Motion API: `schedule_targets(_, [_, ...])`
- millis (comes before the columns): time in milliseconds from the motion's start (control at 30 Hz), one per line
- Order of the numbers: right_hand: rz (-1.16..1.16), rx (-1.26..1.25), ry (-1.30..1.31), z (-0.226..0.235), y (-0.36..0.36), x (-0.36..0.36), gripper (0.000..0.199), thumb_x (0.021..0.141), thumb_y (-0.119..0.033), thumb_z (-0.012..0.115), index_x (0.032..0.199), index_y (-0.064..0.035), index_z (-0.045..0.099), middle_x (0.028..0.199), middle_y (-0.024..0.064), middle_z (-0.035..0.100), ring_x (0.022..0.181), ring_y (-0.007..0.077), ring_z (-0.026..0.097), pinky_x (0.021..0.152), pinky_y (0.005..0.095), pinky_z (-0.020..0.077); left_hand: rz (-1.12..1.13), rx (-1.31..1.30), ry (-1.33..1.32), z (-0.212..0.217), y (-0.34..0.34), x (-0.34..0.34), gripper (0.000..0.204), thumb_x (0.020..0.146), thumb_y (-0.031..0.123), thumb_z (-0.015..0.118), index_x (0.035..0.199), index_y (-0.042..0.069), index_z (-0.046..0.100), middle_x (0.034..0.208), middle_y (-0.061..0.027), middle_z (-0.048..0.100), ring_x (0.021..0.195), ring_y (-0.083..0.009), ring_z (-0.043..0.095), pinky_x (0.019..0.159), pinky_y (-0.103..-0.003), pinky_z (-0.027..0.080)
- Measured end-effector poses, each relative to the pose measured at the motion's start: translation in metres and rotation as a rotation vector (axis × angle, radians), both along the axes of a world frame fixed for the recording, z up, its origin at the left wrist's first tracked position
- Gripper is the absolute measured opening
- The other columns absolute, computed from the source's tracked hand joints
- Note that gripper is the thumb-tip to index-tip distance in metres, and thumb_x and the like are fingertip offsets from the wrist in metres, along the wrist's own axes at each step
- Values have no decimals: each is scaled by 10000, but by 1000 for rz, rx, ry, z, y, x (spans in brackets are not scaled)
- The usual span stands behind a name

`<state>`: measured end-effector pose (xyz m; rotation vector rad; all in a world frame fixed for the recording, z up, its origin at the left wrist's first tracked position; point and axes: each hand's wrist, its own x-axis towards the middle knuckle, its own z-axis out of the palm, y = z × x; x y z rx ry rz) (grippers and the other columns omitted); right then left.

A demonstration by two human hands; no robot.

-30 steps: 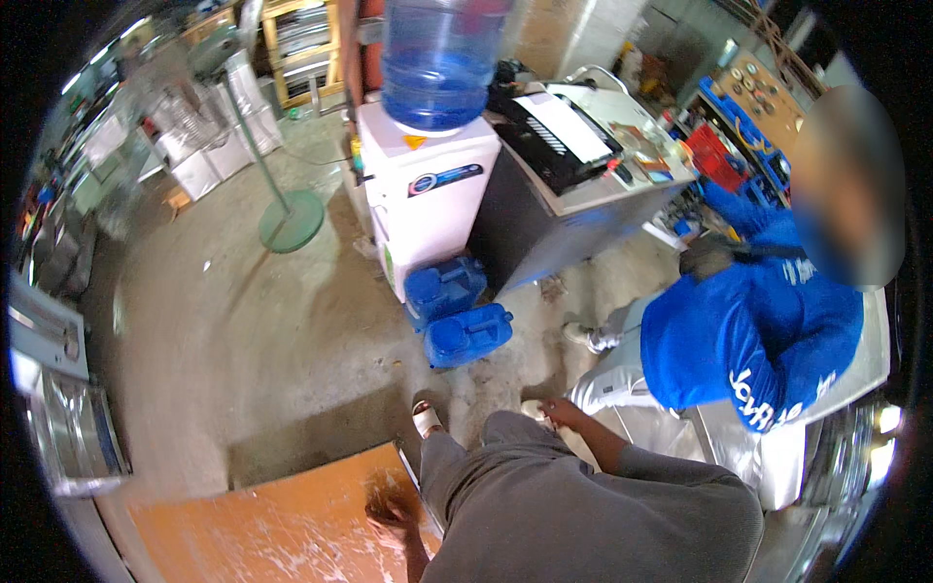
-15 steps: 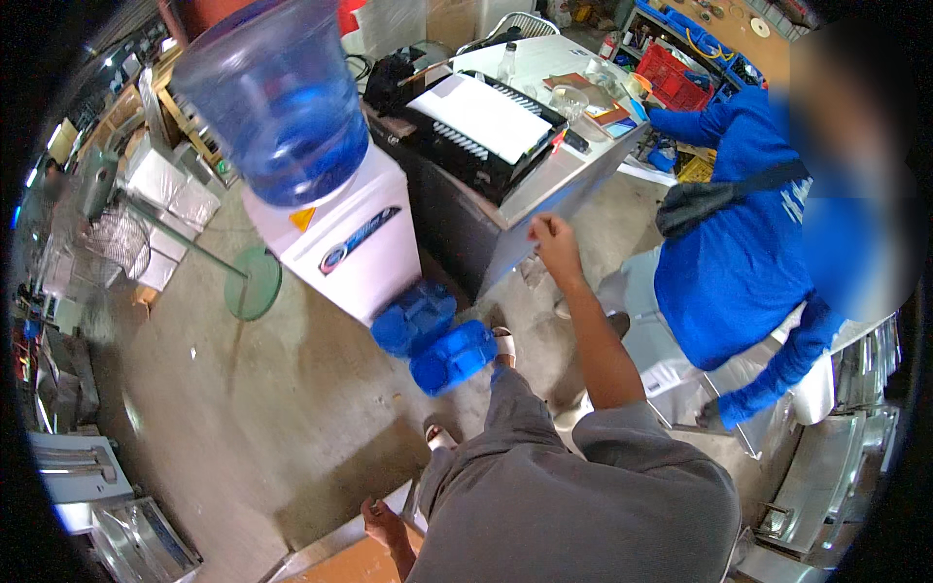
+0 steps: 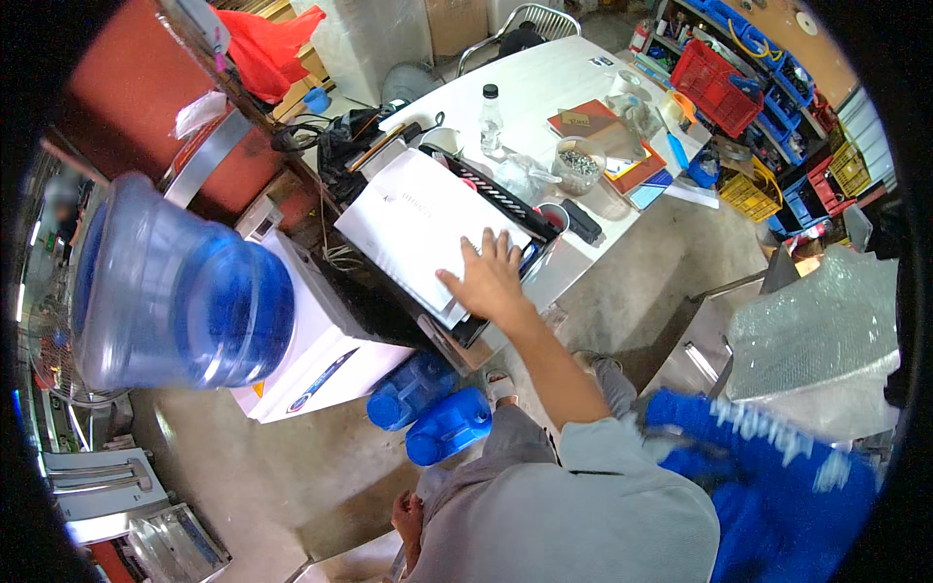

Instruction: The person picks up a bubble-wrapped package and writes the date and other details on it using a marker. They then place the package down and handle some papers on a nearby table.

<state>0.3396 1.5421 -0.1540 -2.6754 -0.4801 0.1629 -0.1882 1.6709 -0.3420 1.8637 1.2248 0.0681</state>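
Right grip (image 3: 489, 277), fingers spread, nothing clasped, over right edge of flat white rectangular paper (image 3: 413, 223); paper extends leftward atop black slotted case (image 3: 505, 205) on white tabletop (image 3: 539, 87). Left grip (image 3: 406, 517) low, half-curled; cannot tell whether holding anything.

Workshop floor (image 3: 243, 447) is bare grey concrete, scuffed, soft shadows on it. White-topped desk (image 3: 535, 92) mid-room, metal-frame chair (image 3: 556, 16) at its far side. White water dispenser (image 3: 316, 384) stands next to the desk. Red panel (image 3: 136, 73) upper left. Far right: shelf unit (image 3: 666, 60) with blue bins (image 3: 768, 115), tan board (image 3: 821, 44) above, pale ribbed sheet (image 3: 863, 126) beside. Lighting brightest on the desktop, left edge dim.
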Motion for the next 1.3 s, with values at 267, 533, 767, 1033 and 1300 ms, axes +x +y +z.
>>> schedule_targets(267, [198, 520, 40, 24, -16, -4, 649, 968, -459, 596, 1417, 6, 542, 1315, 251, 615, 1252, 448, 531, 1081, 559, 362, -46, 74, 108, 48, 21, 89, 284, 996, 226, 643, 1172, 9, 690, 876, -118, 747, 764, -186, 718, 728, -344, 567])
schedule_targets(533, [412, 752, 30, 35, -32, -14, 536, 962, -366, 677, 1328, 20, 610, 1304, 239, 639, 1221, 407, 587, 1084, 477, 426, -294, 646, -483, 212, -3, 333, 545, 867, 68, 730, 1382, -10, 571, 1215, -193, 670, 1084, -317, 651, 942, -415, 515])
schedule_targets(767, [706, 43, -145, 31, -107, 70, 119, 842, -179, 679, 899, -78, 704, 914, 121, 698, 928, 293, 672, 792, 449, 486, -685, 698, -393, 226, -45, 420, 815, 791, 231, 848, 1483, 25, 471, 1343, -219, 528, 1282, -397, 480, 1089, -491, 376])
schedule_targets(1033, [956, -171, -55, 37, -91, 72, 270, 932, -365, 681, 953, -98, 712, 988, 118, 662, 1019, 303, 635, 874, 441, 457, -640, 492, -438, 233, -54, 416, 878, 865, 223, 783, 1569, -10, 313, 1417, -256, 499, 1292, -411, 478, 1121, -500, 348])
schedule_targets(1300, [693, -211, -164, 77, -114, 47, 291, 970, -336, 648, 1057, -59, 640, 954, 186, 685, 950, 379, 679, 775, 502, 526, -545, 126, -438, 227, -38, 317, 746, 931, 143, 700, 1563, 2, 330, 1481, -258, 479, 1333, -363, 504, 1108, -462, 408])
